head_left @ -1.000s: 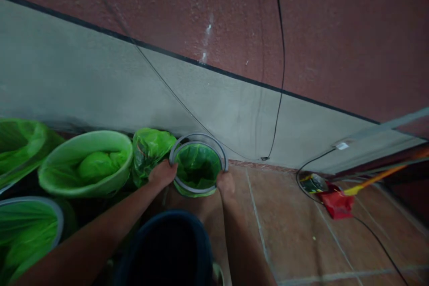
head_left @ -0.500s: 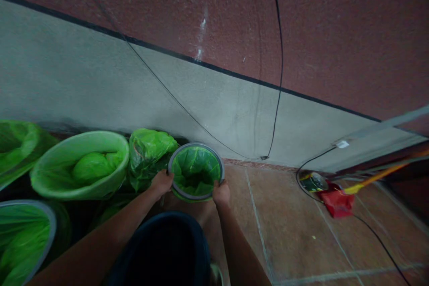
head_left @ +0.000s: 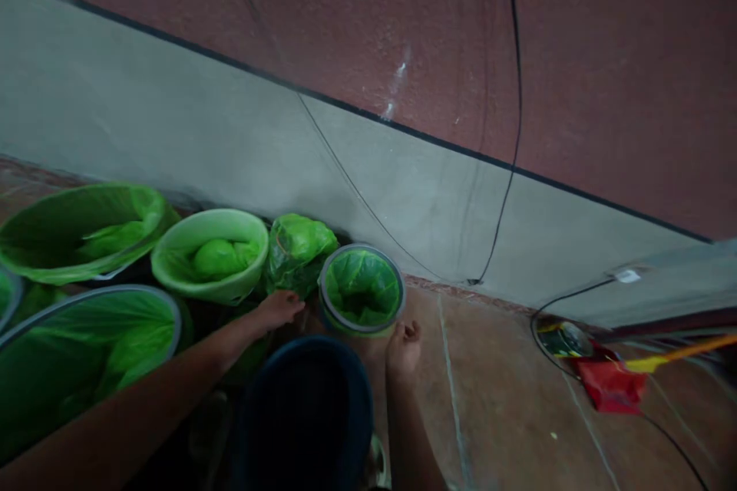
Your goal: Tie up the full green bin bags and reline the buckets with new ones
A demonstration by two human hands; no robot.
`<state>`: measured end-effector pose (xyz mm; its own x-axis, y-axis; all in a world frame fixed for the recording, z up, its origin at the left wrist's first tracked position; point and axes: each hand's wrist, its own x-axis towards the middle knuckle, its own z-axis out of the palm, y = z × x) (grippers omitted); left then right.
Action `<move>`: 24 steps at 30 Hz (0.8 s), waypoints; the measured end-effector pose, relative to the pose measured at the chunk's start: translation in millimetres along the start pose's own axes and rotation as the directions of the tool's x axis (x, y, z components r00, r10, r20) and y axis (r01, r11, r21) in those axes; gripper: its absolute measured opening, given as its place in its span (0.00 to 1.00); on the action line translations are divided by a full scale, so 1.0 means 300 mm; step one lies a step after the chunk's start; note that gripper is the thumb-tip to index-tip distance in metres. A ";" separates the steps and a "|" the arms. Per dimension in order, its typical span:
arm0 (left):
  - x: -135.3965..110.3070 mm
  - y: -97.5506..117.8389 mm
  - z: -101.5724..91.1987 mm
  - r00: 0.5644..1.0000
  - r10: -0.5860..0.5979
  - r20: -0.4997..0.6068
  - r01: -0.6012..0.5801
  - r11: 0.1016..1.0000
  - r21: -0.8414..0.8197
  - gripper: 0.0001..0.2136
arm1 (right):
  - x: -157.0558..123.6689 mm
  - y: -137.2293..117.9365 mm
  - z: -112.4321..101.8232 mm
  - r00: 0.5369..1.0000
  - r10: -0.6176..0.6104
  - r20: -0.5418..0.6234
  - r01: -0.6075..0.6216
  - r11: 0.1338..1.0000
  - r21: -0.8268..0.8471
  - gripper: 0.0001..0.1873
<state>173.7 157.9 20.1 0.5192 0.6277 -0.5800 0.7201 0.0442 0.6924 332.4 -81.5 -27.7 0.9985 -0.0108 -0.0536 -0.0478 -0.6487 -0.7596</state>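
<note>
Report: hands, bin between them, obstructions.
Left hand empty, clear of the lined bin. Right hand curled close beside it. Near side: dark blue container, possibly obstructing.

Left hand [head_left: 280, 310], right hand [head_left: 403, 354] apparently empty.

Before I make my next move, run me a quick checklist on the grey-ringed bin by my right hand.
1. Bin lined: ok, green liner inside.
2. Grey ring around the rim: ok, looks level with it.
3. Left hand free: ok, apart from the bin.
4. Right hand off the rim: cannot tell, fingers very close.
5. Floor without cables: not ok, black cable by the red dustpan.
</note>
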 end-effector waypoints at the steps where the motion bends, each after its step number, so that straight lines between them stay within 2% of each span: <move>1: -0.028 -0.010 -0.045 1.000 0.014 0.006 -0.014 1.000 0.001 0.11 | -0.044 0.009 -0.007 1.000 0.000 0.004 0.000 1.000 0.029 0.32; 3: -0.093 -0.017 -0.145 0.998 0.056 0.018 -0.055 0.998 -0.013 0.13 | -0.149 0.021 -0.013 0.999 -0.025 0.022 0.022 0.995 0.097 0.30; 6: -0.212 -0.004 -0.295 0.992 0.122 0.029 -0.119 0.989 -0.089 0.17 | -0.332 0.019 -0.003 0.987 -0.139 0.085 0.123 0.978 0.167 0.26; 8: -0.302 0.005 -0.375 0.992 0.120 -0.043 -0.126 0.975 -0.182 0.21 | -0.460 0.007 0.007 0.964 -0.234 0.124 0.207 0.958 0.199 0.23; 10: -0.393 -0.009 -0.429 0.985 0.110 -0.130 -0.145 0.941 -0.306 0.23 | -0.580 -0.005 0.011 0.923 -0.338 0.185 0.292 0.926 0.238 0.21; 13: -0.516 -0.104 -0.472 0.972 0.035 -0.234 -0.149 0.859 -0.490 0.21 | -0.724 -0.009 -0.001 0.826 -0.468 0.313 0.393 0.877 0.275 0.16; 16: -0.601 -0.276 -0.503 0.960 -0.099 -0.262 -0.084 0.789 -0.609 0.17 | -0.807 -0.012 -0.014 0.729 -0.548 0.411 0.474 0.836 0.275 0.15; 18: -0.632 -0.393 -0.525 0.935 -0.218 -0.279 -0.023 0.748 -0.663 0.15 | -0.831 -0.041 -0.002 0.666 -0.592 0.454 0.526 0.804 0.276 0.16; 20: -0.645 -0.482 -0.541 0.918 -0.268 -0.292 -0.003 0.733 -0.681 0.16 | -0.838 -0.101 0.037 0.597 -0.627 0.501 0.579 0.769 0.271 0.17; 21: -0.645 -0.513 -0.540 0.923 -0.259 -0.286 0.000 0.740 -0.673 0.18 | -0.835 -0.141 0.069 0.564 -0.633 0.530 0.606 0.754 0.255 0.17; 23: -0.630 -0.552 -0.513 0.952 -0.195 -0.238 0.003 0.779 -0.627 0.24 | -0.821 -0.231 0.154 0.505 -0.606 0.615 0.662 0.729 0.175 0.16; 24: -0.613 -0.564 -0.484 0.968 -0.152 -0.199 0.004 0.803 -0.596 0.26 | -0.809 -0.275 0.206 0.495 -0.565 0.660 0.688 0.719 0.099 0.16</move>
<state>-110.4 147.8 71.8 0.3011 0.7559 -0.5813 0.3061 0.5007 0.8097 92.4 21.6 7.9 0.5042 0.8632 -0.0247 0.6502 -0.3983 -0.6470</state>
